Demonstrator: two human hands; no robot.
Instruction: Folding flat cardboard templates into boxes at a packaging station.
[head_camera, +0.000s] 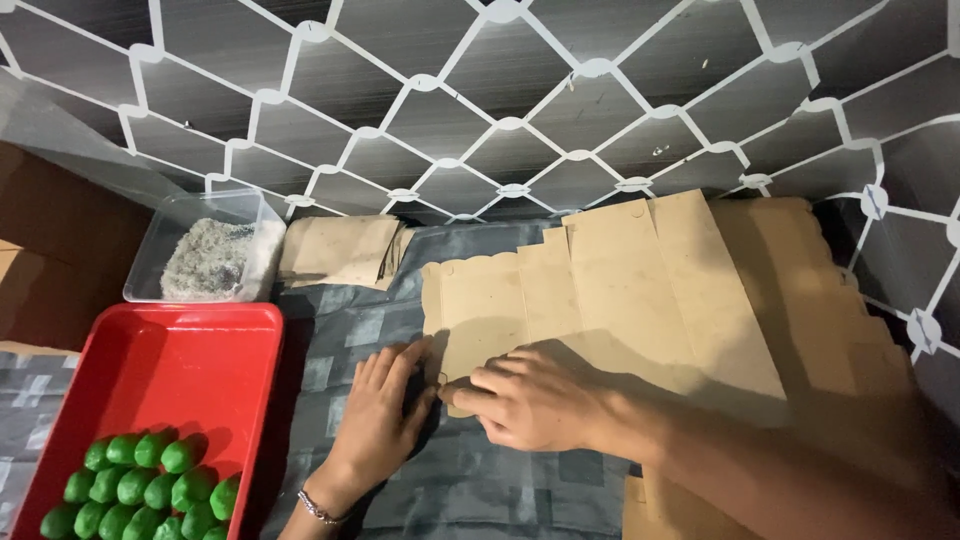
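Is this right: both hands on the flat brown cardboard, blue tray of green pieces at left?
Not quite. The tray is red, not blue, as the head view shows. The rest holds: left hand and right hand press on the flat brown cardboard, green pieces at left.

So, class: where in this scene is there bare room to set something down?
Free: the upper part of the red tray, above the green pieces; the grey cloth below both hands. Crowded: around the left hand and right hand on the flat cardboard.
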